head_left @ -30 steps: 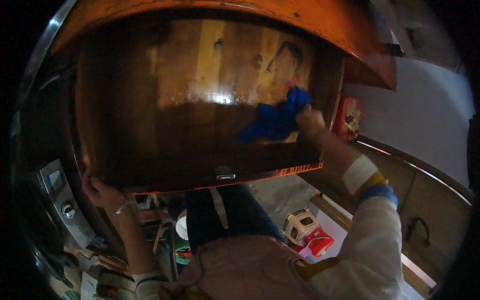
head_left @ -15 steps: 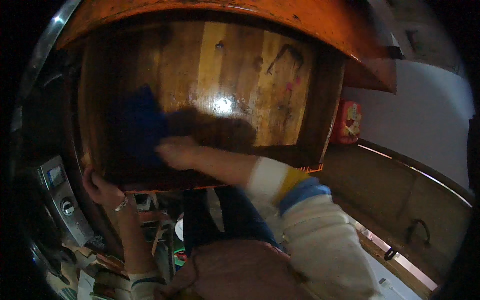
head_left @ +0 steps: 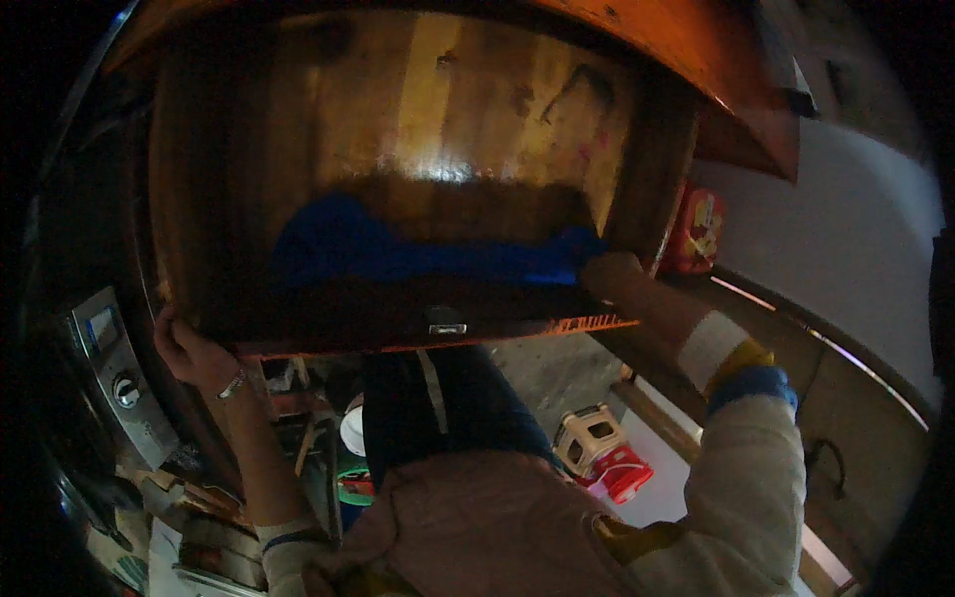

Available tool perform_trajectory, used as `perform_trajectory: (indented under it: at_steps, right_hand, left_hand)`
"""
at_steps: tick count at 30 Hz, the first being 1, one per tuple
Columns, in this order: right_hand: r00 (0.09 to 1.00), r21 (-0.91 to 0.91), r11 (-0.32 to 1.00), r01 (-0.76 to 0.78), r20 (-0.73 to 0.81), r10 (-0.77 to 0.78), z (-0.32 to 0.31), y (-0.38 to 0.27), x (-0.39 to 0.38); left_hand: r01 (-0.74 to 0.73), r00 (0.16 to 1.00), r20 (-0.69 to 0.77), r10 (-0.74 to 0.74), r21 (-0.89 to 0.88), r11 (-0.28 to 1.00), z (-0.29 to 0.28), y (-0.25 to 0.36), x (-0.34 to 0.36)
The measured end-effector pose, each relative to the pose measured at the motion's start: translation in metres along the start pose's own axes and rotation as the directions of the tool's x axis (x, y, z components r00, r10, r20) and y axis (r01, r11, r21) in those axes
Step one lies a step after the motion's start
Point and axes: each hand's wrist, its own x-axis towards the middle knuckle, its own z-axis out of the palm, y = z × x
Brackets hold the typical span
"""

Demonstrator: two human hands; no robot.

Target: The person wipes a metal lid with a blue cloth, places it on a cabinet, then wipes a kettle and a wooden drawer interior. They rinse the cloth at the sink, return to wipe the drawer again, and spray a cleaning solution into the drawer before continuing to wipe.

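Note:
A wooden drawer (head_left: 477, 109) with a planked bottom is pulled out in front of me. Inside it, near the front wall, a blue cloth (head_left: 428, 261) lies stretched from left to right. My right hand (head_left: 612, 274) is closed on the cloth's right end at the drawer's front right corner. At the front left corner, my left hand (head_left: 191, 355) grips the drawer's edge, its fingers curled over the outside. A small metal lock fitting (head_left: 447, 327) sits in the middle of the front wall.
An orange tabletop (head_left: 637, 40) overhangs the drawer's far side. On the right stand a red container (head_left: 696, 229) and a brown cabinet panel (head_left: 756, 348). A metal appliance with a knob (head_left: 124, 391) is on the left. Below, a cream and red plastic item (head_left: 602, 453) rests on the floor.
My right hand has moved from the drawer's left side to its front right corner, drawing the blue cloth out along the front. My left hand has stayed at the edge.

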Motion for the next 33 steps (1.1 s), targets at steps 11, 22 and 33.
perform_trajectory:
  at_steps: [11, 22, 33]
  right_hand:
    - [0.997, 0.363, 0.929, -0.065, 0.063, 0.045, 0.032, 0.016, 0.024]
    - [0.868, 0.741, 0.468, 0.481, -0.326, -0.376, -0.128, -0.181, 0.014]
    - [1.000, 0.108, 0.994, 0.006, -0.010, -0.005, -0.024, -0.013, 0.012]
  left_hand:
    - [-0.022, 0.998, 0.051, 0.023, -0.023, 0.999, -0.009, -0.014, 0.003]
    - [-0.066, 0.998, -0.014, 0.066, -0.005, 0.998, -0.004, -0.016, -0.001]
    - [-0.088, 0.995, -0.043, 0.095, 0.143, 0.986, -0.002, -0.008, 0.001]
